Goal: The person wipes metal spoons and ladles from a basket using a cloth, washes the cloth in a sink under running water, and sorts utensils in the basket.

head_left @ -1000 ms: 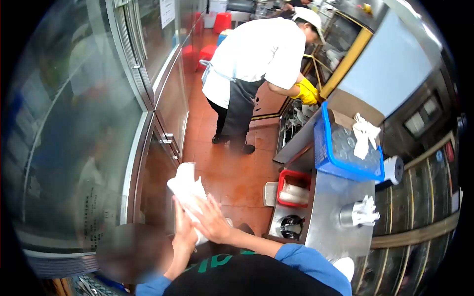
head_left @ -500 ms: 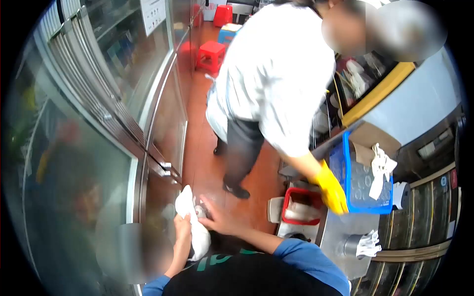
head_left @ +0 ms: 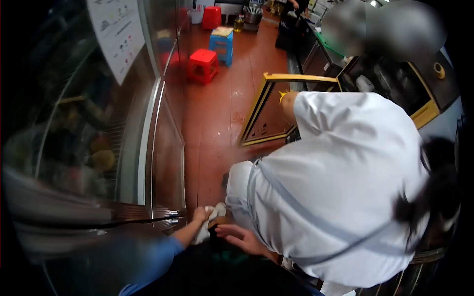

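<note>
My left hand (head_left: 201,213) is closed on a white cloth (head_left: 216,211), which hangs in folds low in front of my body. To the right of it, my right hand (head_left: 242,239) has its fingers stretched out and holds nothing that I can see. It lies close beside the white shirt (head_left: 340,182) of a co-worker, who bends over on my right. Under the cloth shows a small brownish patch that I cannot make out.
A yellow-framed cabinet door (head_left: 266,111) stands open ahead, with the co-worker's yellow glove (head_left: 285,95) at it. Glass-fronted metal cabinets (head_left: 168,143) line the left. Red (head_left: 203,65) and blue (head_left: 221,45) stools stand farther along the red tiled floor (head_left: 212,128). Another person (head_left: 289,22) is far back.
The co-worker has come closer and bent down on my right, blocking the blue crate and counter. The yellow-framed door now stands open. My left hand still has the cloth; my right has drawn away from it.
</note>
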The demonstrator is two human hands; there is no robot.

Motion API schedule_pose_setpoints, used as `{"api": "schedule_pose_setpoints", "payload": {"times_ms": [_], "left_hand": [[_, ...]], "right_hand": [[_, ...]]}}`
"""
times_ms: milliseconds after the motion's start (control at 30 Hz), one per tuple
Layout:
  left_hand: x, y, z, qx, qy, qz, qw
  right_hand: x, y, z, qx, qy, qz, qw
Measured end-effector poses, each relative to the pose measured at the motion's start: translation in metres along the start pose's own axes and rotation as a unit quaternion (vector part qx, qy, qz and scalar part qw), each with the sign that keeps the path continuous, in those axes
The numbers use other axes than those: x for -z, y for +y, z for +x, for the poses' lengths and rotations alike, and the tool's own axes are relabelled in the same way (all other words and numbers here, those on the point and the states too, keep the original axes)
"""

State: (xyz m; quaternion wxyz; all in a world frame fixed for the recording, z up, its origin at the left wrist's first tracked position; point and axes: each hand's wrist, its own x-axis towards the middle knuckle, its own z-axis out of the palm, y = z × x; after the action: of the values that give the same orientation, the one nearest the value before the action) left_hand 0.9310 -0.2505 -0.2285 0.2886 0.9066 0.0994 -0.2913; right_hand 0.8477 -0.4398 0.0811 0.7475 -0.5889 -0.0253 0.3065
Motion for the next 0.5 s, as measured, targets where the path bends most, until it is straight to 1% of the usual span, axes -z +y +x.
{"api": "schedule_pose_setpoints", "payload": {"times_ms": [33, 67, 100, 133, 167, 200, 267, 300, 333, 367, 400, 467, 500], "left_hand": [[0.005, 0.008, 0.019, -0.025, -0.019, 0.024, 0.999], [0.008, 0.015, 0.038, -0.056, 0.043, -0.02, 0.997], [0.004, 0.012, 0.072, -0.039, 0.005, 0.067, 0.997], [0.014, 0.016, 0.095, -0.065, -0.017, 0.107, 0.992], [0.056, 0.052, 0.074, -0.066, -0.003, 0.092, 0.994], [0.059, 0.055, 0.096, -0.062, 0.027, 0.097, 0.993], [0.078, 0.064, 0.122, -0.103, 0.068, 0.082, 0.989], [0.091, 0.076, 0.124, -0.103, 0.068, 0.082, 0.989], [0.113, 0.088, 0.124, -0.078, 0.074, 0.076, 0.991], [0.128, 0.097, 0.127, -0.052, 0.079, 0.071, 0.993], [0.136, 0.1, 0.138, -0.052, 0.079, 0.072, 0.993], [0.155, 0.105, 0.163, -0.052, 0.078, 0.11, 0.989], [0.148, 0.094, 0.196, -0.022, 0.092, 0.137, 0.986]], "right_hand": [[0.003, -0.002, 0.008, 0.02, -0.003, 0.015, 1.0], [0.006, -0.007, 0.02, 0.037, -0.008, 0.029, 0.999], [0.013, -0.015, 0.028, 0.032, -0.003, 0.023, 0.999], [0.019, -0.024, 0.033, 0.019, 0.004, 0.024, 1.0], [0.025, -0.029, 0.037, 0.015, 0.001, 0.027, 1.0], [0.032, -0.03, 0.04, 0.029, 0.0, 0.038, 0.999], [0.05, -0.026, 0.044, 0.028, 0.012, 0.051, 0.998], [0.053, -0.023, 0.045, 0.055, 0.031, 0.091, 0.994], [0.051, -0.021, 0.048, 0.083, 0.046, 0.13, 0.987], [0.052, -0.022, 0.053, 0.097, 0.055, 0.132, 0.985], [0.055, -0.023, 0.06, 0.097, 0.054, 0.133, 0.985], [0.063, -0.028, 0.076, 0.131, 0.105, 0.173, 0.97], [0.076, -0.013, 0.089, 0.136, 0.091, 0.162, 0.973]]}}
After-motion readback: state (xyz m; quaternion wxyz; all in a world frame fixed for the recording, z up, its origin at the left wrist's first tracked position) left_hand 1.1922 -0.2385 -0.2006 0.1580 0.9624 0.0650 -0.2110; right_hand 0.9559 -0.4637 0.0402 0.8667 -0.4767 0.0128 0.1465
